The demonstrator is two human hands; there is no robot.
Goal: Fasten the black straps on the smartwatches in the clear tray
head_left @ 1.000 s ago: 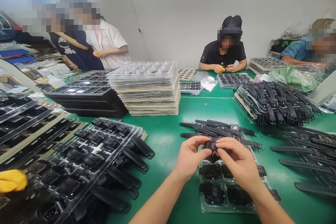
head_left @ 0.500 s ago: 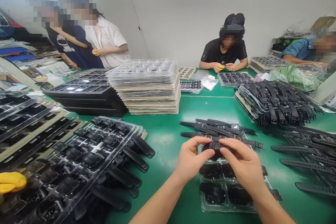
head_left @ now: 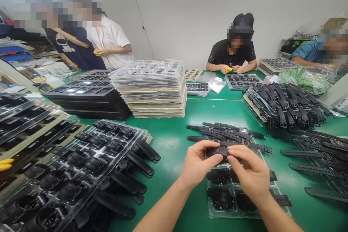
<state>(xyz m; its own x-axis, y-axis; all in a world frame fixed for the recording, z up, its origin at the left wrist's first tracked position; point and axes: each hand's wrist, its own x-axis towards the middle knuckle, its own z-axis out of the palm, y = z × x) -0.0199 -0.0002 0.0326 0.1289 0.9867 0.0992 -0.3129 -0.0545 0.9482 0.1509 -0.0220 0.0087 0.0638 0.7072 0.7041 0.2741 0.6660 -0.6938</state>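
Over a clear plastic tray [head_left: 236,215] in front of me, my left hand [head_left: 202,161] and my right hand [head_left: 248,166] pinch a black watch strap [head_left: 221,150] from both sides. Thumbs and fingertips of both hands are closed on it, close together. What the strap joins to is partly hidden by my fingers. Under and nearer than my hands, the tray's pockets hold black watches [head_left: 220,198] with straps. Just beyond my fingers, several more watches [head_left: 231,133] lie with their straps stretched out flat.
Left, a tray of strapped watches [head_left: 92,165] overhangs with loose straps. A tall stack of trays [head_left: 154,90] stands beside black trays [head_left: 87,98]. Right are piled watches [head_left: 288,105] and another watch tray [head_left: 323,152]. A co-worker [head_left: 232,54] sits opposite; others are at the sides.
Both hands have barely moved and still hold the strap, its turned angle slightly different. At the far left, a yellow-gloved hand has drawn back toward the edge of view.
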